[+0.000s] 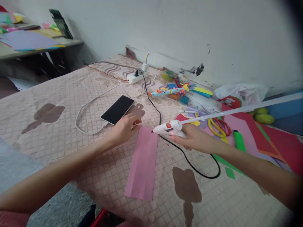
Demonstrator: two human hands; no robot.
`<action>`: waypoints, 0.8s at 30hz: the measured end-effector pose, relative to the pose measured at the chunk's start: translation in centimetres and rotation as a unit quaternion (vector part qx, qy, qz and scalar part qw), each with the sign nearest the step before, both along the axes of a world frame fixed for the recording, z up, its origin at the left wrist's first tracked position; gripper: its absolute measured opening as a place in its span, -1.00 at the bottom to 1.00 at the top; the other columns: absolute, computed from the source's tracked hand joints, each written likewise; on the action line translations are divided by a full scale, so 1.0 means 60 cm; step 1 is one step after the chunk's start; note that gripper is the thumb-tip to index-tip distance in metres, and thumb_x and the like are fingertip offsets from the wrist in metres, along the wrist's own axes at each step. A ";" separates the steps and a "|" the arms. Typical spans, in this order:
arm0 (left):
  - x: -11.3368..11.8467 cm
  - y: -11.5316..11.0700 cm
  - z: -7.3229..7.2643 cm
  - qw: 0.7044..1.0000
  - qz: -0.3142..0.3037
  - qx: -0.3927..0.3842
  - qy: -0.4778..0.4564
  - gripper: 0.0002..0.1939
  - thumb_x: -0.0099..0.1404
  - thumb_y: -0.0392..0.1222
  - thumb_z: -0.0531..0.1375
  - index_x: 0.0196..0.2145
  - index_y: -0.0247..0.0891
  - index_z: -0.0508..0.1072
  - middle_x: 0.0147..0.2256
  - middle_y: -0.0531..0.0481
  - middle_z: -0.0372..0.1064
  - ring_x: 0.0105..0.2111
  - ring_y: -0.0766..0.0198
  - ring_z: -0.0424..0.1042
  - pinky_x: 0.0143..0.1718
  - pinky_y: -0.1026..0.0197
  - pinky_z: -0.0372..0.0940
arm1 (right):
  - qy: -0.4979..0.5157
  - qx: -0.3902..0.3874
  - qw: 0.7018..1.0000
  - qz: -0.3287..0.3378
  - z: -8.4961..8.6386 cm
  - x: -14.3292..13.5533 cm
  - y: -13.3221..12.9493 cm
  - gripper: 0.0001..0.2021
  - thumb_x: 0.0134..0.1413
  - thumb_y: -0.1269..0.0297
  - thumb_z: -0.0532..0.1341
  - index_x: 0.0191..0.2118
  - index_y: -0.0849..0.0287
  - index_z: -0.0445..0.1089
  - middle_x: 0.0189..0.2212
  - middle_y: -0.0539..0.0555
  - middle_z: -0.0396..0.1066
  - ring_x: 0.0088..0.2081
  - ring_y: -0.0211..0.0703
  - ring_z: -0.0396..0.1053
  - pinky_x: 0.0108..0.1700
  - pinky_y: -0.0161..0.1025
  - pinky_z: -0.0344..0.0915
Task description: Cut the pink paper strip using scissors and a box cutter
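Observation:
A white glue gun (170, 126) with a long glue stick in its back is gripped in my right hand (195, 137). Its dark nozzle points left, at the top right corner of a pink paper strip (142, 164), which lies creased lengthwise on the patterned tablecloth (94, 170). At the strip's top left corner is my left hand (126, 126), its fingers curled with thumb and fingertips close together around something thin and pale that I cannot make out. A black phone (117, 109) with a white cable lies just beyond my left hand.
A white power strip (137, 77) stands near the wall, and a black cord loops right of the pink strip. Colored papers (265, 132), yellow-handled scissors (216, 127), a green marker (239, 141) and a decorated blue stick (167, 92) crowd the right side. Another table (73, 42) stands at far left.

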State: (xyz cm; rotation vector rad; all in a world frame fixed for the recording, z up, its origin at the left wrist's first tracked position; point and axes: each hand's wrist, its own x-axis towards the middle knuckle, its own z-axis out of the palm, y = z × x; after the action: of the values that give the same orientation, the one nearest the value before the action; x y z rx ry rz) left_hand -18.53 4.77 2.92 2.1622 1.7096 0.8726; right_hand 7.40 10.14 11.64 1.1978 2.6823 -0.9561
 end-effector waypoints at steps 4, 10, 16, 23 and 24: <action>0.007 -0.014 -0.001 1.000 -0.013 0.020 -0.019 -0.90 0.26 -0.34 0.09 -0.37 -0.30 0.41 -0.41 -0.01 0.37 -0.37 0.29 0.35 -0.33 0.25 0.24 | -0.029 0.021 0.999 0.004 0.001 -0.018 -0.002 -0.67 0.15 0.06 0.10 -0.24 0.24 0.42 -0.60 0.00 0.34 -0.57 -0.26 0.25 -0.55 -0.34 0.04; 0.033 -0.065 0.009 0.962 -0.270 0.047 0.014 -0.80 0.38 -0.36 0.00 -0.22 -0.33 0.41 -0.19 -0.10 0.44 -0.16 0.23 0.39 -0.07 0.16 0.28 | -0.038 0.021 0.999 0.024 -0.001 -0.029 -0.001 -0.72 0.15 0.12 0.10 -0.15 0.18 0.42 -0.50 0.01 0.41 -0.48 -0.20 0.32 -0.46 -0.31 0.12; 0.047 -0.084 -0.007 0.943 -0.324 0.048 0.054 -0.78 0.40 -0.36 -0.01 -0.21 -0.34 0.43 -0.07 -0.14 0.42 -0.01 0.17 0.35 0.07 0.12 0.24 | -0.057 0.036 0.997 0.037 -0.008 -0.030 0.002 -0.71 0.16 0.09 0.10 -0.18 0.15 0.42 -0.61 -0.04 0.34 -0.56 -0.23 0.26 -0.51 -0.31 0.08; 0.040 -0.080 -0.010 0.949 -0.311 0.030 0.047 -0.78 0.39 -0.37 0.00 -0.19 -0.36 0.44 -0.08 -0.15 0.43 -0.02 0.16 0.36 0.05 0.08 0.27 | -0.068 0.026 0.997 0.029 -0.007 -0.033 -0.002 -0.71 0.17 0.08 0.09 -0.14 0.12 0.42 -0.69 -0.09 0.25 -0.64 -0.25 0.18 -0.55 -0.31 0.05; 0.040 -0.080 -0.009 0.949 -0.311 0.030 0.046 -0.78 0.39 -0.37 0.00 -0.20 -0.36 0.45 -0.09 -0.15 0.43 -0.02 0.16 0.36 0.05 0.08 0.27 | -0.071 0.023 0.997 0.027 -0.008 -0.033 -0.001 -0.71 0.17 0.08 0.09 -0.14 0.12 0.41 -0.71 -0.10 0.22 -0.66 -0.26 0.16 -0.56 -0.31 0.04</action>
State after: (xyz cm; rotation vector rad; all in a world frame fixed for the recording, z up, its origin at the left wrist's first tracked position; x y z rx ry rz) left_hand -16.15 -0.01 2.35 2.5794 0.9202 0.6543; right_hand 5.39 10.05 11.19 1.1485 2.6229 -0.7753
